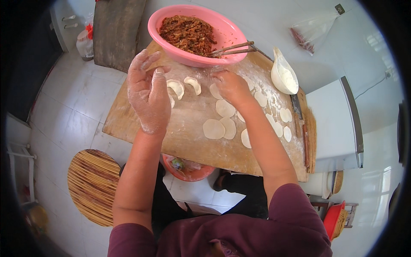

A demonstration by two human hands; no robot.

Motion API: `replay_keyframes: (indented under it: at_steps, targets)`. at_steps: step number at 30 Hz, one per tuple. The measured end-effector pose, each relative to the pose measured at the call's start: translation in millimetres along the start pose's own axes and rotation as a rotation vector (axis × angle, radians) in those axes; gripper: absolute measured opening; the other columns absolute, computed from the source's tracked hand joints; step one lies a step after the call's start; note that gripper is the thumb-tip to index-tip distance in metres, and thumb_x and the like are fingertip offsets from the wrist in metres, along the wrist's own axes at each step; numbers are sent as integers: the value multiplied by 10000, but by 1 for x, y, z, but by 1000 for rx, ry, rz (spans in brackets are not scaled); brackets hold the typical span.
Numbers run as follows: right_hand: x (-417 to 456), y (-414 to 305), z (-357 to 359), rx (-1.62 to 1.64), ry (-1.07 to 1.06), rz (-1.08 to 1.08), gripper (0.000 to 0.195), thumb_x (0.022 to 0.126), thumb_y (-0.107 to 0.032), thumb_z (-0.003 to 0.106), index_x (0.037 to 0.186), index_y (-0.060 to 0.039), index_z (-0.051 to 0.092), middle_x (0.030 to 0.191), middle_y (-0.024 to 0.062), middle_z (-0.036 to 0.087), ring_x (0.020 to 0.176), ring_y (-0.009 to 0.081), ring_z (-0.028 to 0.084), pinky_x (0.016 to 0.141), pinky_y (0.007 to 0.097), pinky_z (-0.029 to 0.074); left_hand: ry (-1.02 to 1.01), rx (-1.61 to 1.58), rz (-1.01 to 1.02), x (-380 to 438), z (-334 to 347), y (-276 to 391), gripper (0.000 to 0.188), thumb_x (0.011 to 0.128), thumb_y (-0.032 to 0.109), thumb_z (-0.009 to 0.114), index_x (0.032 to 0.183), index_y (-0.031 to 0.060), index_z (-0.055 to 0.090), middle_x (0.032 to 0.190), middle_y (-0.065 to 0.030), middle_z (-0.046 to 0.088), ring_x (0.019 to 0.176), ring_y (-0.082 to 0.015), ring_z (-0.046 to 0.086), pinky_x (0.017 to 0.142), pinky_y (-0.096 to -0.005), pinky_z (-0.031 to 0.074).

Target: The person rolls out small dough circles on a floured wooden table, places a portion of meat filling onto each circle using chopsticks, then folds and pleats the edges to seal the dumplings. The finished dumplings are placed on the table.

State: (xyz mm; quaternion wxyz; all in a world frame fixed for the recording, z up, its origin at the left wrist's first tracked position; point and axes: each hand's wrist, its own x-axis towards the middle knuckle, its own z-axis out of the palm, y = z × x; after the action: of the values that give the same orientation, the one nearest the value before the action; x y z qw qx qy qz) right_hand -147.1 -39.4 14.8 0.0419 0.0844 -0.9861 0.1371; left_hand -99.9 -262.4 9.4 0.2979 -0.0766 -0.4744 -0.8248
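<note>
My left hand [149, 91], dusted with flour, is raised over the left side of a wooden board [189, 128]. Its fingers are curved and apart, and I see nothing held in them. Just right of it lie crescent-shaped dumplings [193, 85], one partly hidden behind the hand. My right hand [231, 86] reaches down over the board with bent fingers, beside a round dough wrapper [215, 91]; its fingertips are partly hidden. Several more dough wrappers [225, 108] are spread below and to the right, some overlapping and some covered by my forearm.
A pink basin [197, 59] of minced filling [188, 35] stands at the board's far edge, with chopsticks [232, 48] resting in it. A flour scoop [284, 75], a knife [296, 106], a rolling pin [305, 144] and a straw brush [310, 138] line the right. A slatted round tray [93, 188] is at left.
</note>
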Motion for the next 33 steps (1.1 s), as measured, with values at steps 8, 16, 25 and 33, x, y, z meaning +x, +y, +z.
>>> replay_keyframes:
  at_steps: [8,16,25,33]
  targets:
    - [-1,29,-1,-6,-86,30,284,832,-173,685,1080,-49,748,1035,143,729,933,300,698,850,390,541,-92,6,-60,-13,5,-3,409,952,-76,485,1356,-23,504,1252,-127,607,1031,-169,629,904,-308,525]
    - [-14,18,-33,356,-186,159,165,819,-74,742,969,-6,745,889,73,717,807,146,665,764,307,539,-248,17,-225,-32,21,-24,276,979,-12,522,1247,-2,592,1195,-56,631,1061,-146,610,956,-296,490]
    - [-33,-1,-80,547,-46,157,269,834,-191,771,1049,-36,727,959,80,721,877,132,667,821,295,533,-280,-826,-1224,-42,42,-16,397,1045,282,529,1281,-35,564,1240,-152,640,1197,-275,598,1038,-417,489]
    - [56,-20,-84,529,29,56,322,885,-304,753,1052,-29,727,976,64,734,878,159,665,836,318,541,-203,-682,-1249,-48,46,-22,313,1022,207,557,1237,-21,565,1291,-187,618,1237,-319,598,1062,-447,487]
